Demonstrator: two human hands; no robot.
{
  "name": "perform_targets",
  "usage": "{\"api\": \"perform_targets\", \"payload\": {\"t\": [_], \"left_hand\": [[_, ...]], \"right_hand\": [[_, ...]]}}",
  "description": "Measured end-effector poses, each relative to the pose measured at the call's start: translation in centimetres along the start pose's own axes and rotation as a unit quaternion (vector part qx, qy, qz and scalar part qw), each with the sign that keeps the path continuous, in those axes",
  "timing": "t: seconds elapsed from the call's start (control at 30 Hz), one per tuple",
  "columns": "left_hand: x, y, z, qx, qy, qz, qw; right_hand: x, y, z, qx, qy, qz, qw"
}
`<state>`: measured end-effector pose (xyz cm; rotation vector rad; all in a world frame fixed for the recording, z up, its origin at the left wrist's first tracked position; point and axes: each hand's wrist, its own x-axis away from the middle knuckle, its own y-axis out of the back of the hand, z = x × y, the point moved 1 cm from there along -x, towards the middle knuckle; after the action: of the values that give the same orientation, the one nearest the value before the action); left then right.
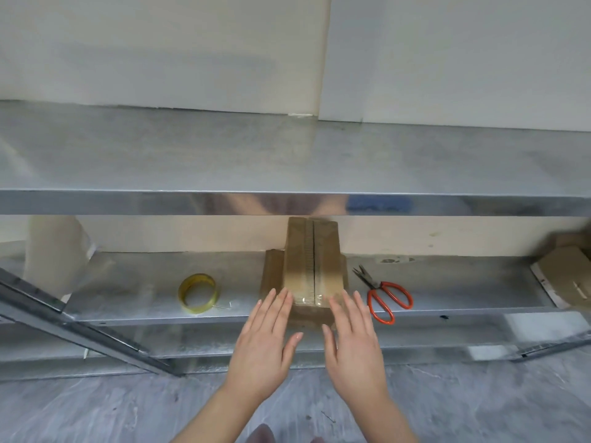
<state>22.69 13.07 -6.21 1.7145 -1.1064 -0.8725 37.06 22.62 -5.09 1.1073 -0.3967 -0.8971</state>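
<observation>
A brown cardboard box (pixel 311 260), sealed with clear tape along its top seam, stands on the lower metal shelf (pixel 144 282) on top of some flat cardboard. My left hand (pixel 265 343) and my right hand (pixel 353 340) reach toward the box's near end with straight, spread fingers. The fingertips lie at the box's front corners; whether they touch it I cannot tell. Neither hand holds anything.
A roll of yellowish tape (pixel 198 294) lies left of the box, red-handled scissors (pixel 382 295) right of it. More cardboard (pixel 563 270) sits at the far right. An upper metal shelf (pixel 287 161) overhangs. A slanted metal bar (pixel 89 334) crosses the lower left.
</observation>
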Motion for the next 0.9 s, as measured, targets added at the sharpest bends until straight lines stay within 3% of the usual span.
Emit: {"api": "perform_targets", "payload": {"t": [0.17,0.3,0.67,0.83,0.9], "left_hand": [[-0.4,-1.6,-1.0,0.131,0.074,-0.007,0.989],[-0.9,-2.1,-1.4,0.234,0.128,-0.026,0.963],[-4.8,-0.8,1.5,0.191,0.088,-0.013,0.978],[-5.4,1.2,3.1,0.247,0.083,0.122,0.958],[-5.6,2.3,3.8,0.262,0.069,0.137,0.953]], "right_hand": [[-0.3,-0.4,-2.6,-0.098,-0.034,0.048,0.993],[-1.2,-0.5,-3.1,-0.175,-0.045,0.029,0.983],[-4.5,-0.8,-3.9,-0.208,-0.048,0.014,0.977],[-5.2,0.8,-6.4,-0.242,-0.039,0.142,0.959],[-5.9,1.6,-7.2,-0.23,-0.033,0.162,0.959]]}}
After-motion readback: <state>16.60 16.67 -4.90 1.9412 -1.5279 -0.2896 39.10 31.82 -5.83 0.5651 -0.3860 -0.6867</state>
